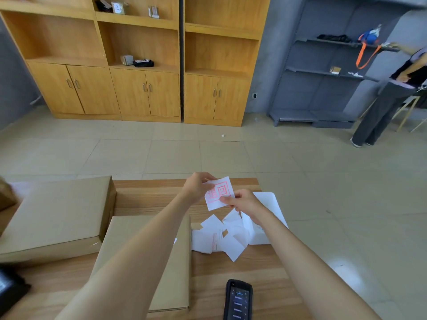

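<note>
A small white label [219, 190] with red printed characters is held above the wooden table [231, 269]. My left hand [197, 185] pinches its upper left edge. My right hand [242, 203] pinches its lower right corner. Below the hands lies a loose heap of white paper slips [221, 236], one showing red print. A larger white sheet [268, 204] lies partly under my right wrist.
Two flat cardboard boxes lie on the table: a large one [57, 215] at the left and a second [178, 262] under my left forearm. A black handheld device [238, 299] lies near the front edge. Wooden cabinets [143, 65] stand behind. A person [392, 95] stands at grey shelves on the right.
</note>
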`<state>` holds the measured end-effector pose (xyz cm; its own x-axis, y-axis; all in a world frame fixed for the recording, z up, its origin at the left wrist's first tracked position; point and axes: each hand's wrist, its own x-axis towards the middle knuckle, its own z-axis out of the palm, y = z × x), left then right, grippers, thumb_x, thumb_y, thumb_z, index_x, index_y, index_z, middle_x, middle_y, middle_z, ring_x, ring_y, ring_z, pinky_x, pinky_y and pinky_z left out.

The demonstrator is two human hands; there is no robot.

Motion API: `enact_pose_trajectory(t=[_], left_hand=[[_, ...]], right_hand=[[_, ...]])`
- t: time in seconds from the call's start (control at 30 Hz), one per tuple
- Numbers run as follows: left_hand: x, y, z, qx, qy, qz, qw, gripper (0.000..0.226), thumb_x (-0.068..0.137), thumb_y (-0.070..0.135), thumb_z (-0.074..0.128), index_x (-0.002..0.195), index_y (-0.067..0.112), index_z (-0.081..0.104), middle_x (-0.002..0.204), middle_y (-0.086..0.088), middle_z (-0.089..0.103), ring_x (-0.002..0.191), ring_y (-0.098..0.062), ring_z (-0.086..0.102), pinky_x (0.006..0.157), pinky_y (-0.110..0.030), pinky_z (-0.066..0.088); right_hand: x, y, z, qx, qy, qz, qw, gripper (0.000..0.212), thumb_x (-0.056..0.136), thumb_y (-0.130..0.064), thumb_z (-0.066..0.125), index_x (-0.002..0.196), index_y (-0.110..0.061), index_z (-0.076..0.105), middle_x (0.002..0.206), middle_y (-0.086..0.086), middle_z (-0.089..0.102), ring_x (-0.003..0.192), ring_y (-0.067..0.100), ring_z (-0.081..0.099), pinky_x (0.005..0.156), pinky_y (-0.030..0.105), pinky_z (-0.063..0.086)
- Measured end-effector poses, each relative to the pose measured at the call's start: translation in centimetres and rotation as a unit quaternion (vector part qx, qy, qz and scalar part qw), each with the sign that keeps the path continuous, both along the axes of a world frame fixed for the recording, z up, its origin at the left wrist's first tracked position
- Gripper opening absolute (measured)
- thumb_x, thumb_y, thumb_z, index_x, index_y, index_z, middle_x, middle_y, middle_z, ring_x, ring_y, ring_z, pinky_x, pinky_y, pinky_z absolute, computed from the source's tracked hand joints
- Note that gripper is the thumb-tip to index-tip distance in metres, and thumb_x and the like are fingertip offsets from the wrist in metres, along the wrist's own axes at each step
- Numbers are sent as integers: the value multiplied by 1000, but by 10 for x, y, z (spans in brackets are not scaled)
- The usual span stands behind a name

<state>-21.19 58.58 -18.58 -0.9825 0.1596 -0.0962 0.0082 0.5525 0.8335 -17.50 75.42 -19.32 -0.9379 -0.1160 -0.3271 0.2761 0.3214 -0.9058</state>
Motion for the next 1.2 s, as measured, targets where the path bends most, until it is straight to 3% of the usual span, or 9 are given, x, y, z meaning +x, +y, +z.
enact_pose_trajectory(t=[0.1, 0.17, 0.27, 0.43, 0.53, 0.73, 0.9, 1.03, 1.2], left_hand=[[2, -3, 0, 40, -30, 21, 999, 27, 90, 4, 60, 117, 3, 59, 101, -17, 63, 87, -28, 61, 77, -41, 56], [3, -6, 0, 54, -45, 17, 997, 27, 90, 3, 61, 116, -2, 58, 92, -15, 63, 77, -27, 64, 69, -35, 57], [6, -9, 0, 93, -59, 23, 994, 24, 89, 4, 64, 111, -3, 56, 85, -14, 60, 64, -20, 62, 58, -24, 56], [7, -9, 2, 105, -44, 46, 992, 18, 87, 3, 66, 103, -5, 63, 76, -12, 64, 54, -10, 63, 54, -21, 56], [7, -9, 2, 89, -41, 54, 994, 11, 87, 3, 66, 93, -6, 64, 81, -19, 67, 58, -15, 64, 51, -18, 54], [4, -9, -3, 65, -45, 56, 995, 15, 91, 1, 58, 96, -11, 66, 81, -19, 67, 46, -4, 61, 50, -17, 54], [7, -8, -11, 55, -65, 51, 995, 21, 96, 3, 49, 98, -9, 66, 86, -18, 67, 60, -15, 63, 51, -17, 55], [7, -10, -18, 72, -76, 48, 993, 23, 98, 4, 44, 99, -8, 64, 91, -18, 66, 67, -24, 66, 53, -20, 56], [4, -10, -26, 97, -84, 51, 990, 20, 97, 7, 50, 101, -6, 63, 93, -19, 67, 75, -29, 68, 64, -30, 59]], right_hand=[[0, 2, -3, 2, 14, -25, 1000, 11, 89, -18, 68, 92, -7, 69, 71, -11, 59, 57, -2, 50, 49, 5, 36], [1, 3, -3, 0, 15, -36, 999, 22, 87, -20, 70, 102, -3, 70, 77, -10, 63, 60, -1, 50, 51, 5, 37], [2, 5, -1, -13, 21, -51, 998, 18, 85, -22, 72, 97, -8, 71, 83, -7, 67, 61, -2, 52, 51, 5, 38], [2, 5, -4, -10, 26, -65, 997, 22, 83, -27, 75, 85, -6, 69, 69, -8, 58, 56, 2, 46, 56, 11, 38], [4, 3, -2, -37, 25, -68, 997, 17, 87, -29, 70, 78, -15, 66, 64, -10, 59, 54, 2, 49, 54, 10, 39], [3, 4, -7, -47, 21, -78, 996, 20, 94, -24, 61, 109, -12, 64, 88, -1, 67, 64, 7, 58, 60, 18, 40], [4, 5, -15, -65, 57, -80, 993, 48, 93, -18, 62, 130, -38, 41, 98, 1, 62, 86, 8, 60, 66, 18, 44], [1, 8, -22, -50, 39, -76, 995, 27, 93, -19, 62, 119, -15, 63, 110, 0, 60, 94, 9, 57, 65, 12, 45], [-8, 13, -30, -29, 25, -96, 995, 26, 89, -22, 67, 106, -1, 70, 107, -5, 60, 102, 9, 52, 87, 20, 36]])
